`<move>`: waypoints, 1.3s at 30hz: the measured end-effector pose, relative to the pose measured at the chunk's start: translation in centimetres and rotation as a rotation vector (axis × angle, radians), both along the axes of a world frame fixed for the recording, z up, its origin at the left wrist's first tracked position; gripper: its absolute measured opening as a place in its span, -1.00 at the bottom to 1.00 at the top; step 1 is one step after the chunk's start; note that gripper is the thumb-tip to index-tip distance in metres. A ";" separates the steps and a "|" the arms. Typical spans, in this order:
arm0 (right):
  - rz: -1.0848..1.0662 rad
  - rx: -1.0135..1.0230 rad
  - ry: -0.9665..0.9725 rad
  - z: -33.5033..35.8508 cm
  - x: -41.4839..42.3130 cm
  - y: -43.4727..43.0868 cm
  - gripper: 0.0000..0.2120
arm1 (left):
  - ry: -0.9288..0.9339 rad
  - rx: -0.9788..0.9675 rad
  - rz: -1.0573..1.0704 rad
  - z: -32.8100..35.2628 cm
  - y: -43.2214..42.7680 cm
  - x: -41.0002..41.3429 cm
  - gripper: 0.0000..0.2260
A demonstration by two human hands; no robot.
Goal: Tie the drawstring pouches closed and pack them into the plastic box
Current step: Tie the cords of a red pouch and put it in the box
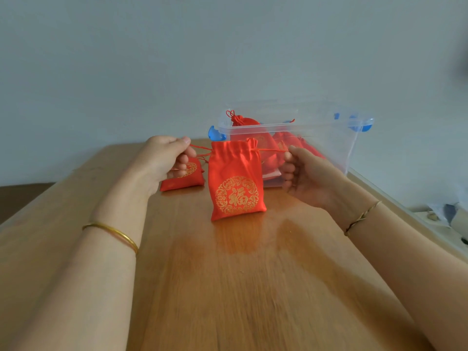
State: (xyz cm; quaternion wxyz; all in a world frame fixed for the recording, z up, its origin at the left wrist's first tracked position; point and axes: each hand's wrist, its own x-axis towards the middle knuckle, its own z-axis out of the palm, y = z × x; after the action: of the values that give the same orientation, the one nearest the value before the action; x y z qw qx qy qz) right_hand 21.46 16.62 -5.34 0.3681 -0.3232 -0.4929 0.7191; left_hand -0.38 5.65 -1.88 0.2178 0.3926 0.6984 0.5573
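Noted pouch (236,183) upright just in front of box (329,148), base at or just off counter (228,287); contact not resolvable. Mouth partly gathered, not yet cinched. Logged left grip (174,158) pinched on cord (200,148) front-left of box; right grip (295,168) pinched on the opposite cord end, close before box front wall. Judged satin light, soft, slippery: likely to slide under a pinch on the body, so better taken by cords or gathered neck. Judged cord thin, low-friction; calls for firm fingertip pinch and even outward pull. Saw second pouch (187,177) lying front-left of box, behind left grip; tied pouches (243,122) inside box. No fragility apparent; contents not visible.
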 end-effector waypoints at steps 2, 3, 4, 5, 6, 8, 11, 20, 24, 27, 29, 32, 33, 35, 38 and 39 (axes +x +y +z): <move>0.017 -0.144 0.091 0.0 -0.1 0.1 -0.54 | -0.206 0.044 0.024 0.1 0.1 0.0 -0.71; -0.002 -0.186 0.133 0.1 -0.1 0.1 -0.56 | -0.328 0.066 0.026 0.2 0.0 0.0 -0.72; -0.032 -0.219 0.173 0.2 -0.2 0.1 -0.61 | -0.445 0.082 0.030 0.3 0.0 -0.1 -0.72; -0.071 -0.242 0.209 0.3 -0.2 0.1 -0.67 | -0.555 0.096 0.038 0.4 -0.1 -0.2 -0.72; -0.110 -0.255 0.238 0.4 -0.2 0.1 -0.72 | -0.654 0.112 0.047 0.4 -0.1 -0.3 -0.72; -0.178 -0.259 0.267 0.5 -0.2 0.3 -0.74 | -0.794 0.150 0.053 0.5 -0.1 -0.3 -0.70; -0.242 -0.231 0.273 0.6 -0.3 0.3 -0.70 | -0.859 0.211 0.028 0.8 0.1 0.1 -0.69; -0.336 0.352 0.117 5.4 0.3 -2.0 -0.64 | -0.535 0.332 -0.392 3.1 0.0 3.7 -0.69; -0.255 0.646 -0.042 8.3 -0.1 -4.1 -0.61 | -0.376 0.302 -0.524 3.9 -0.4 6.5 -0.72; -0.211 0.804 -0.118 9.6 -0.4 -5.2 -0.62 | -0.251 0.271 -0.544 4.1 -0.9 7.2 -0.77; -0.175 0.871 -0.140 9.8 -0.5 -5.7 -0.63 | -0.134 0.253 -0.536 4.1 -1.1 7.4 -0.84; -0.140 0.930 -0.178 9.7 -0.8 -6.0 -0.64 | 0.000 0.213 -0.523 3.8 -1.0 7.8 -0.85; -0.124 0.939 -0.186 9.7 -0.9 -6.1 -0.65 | 0.029 0.203 -0.519 3.7 -1.0 7.9 -0.84; -0.084 0.926 -0.171 9.6 -1.1 -6.1 -0.64 | 0.076 0.196 -0.510 3.6 -0.8 8.1 -0.84; -0.091 0.833 -0.129 9.4 -1.2 -5.7 -0.56 | 0.060 0.219 -0.489 3.6 -0.7 8.0 -0.85; -0.118 0.817 -0.150 9.3 -1.1 -5.3 -0.55 | 0.036 0.226 -0.483 3.6 -0.6 7.9 -0.83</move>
State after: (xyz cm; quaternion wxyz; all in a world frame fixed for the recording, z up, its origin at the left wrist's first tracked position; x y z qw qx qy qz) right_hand 20.32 11.28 3.91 0.4696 -0.2297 -0.7436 0.4169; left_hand 7.53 5.00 1.68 0.2866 0.5796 0.5216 0.5567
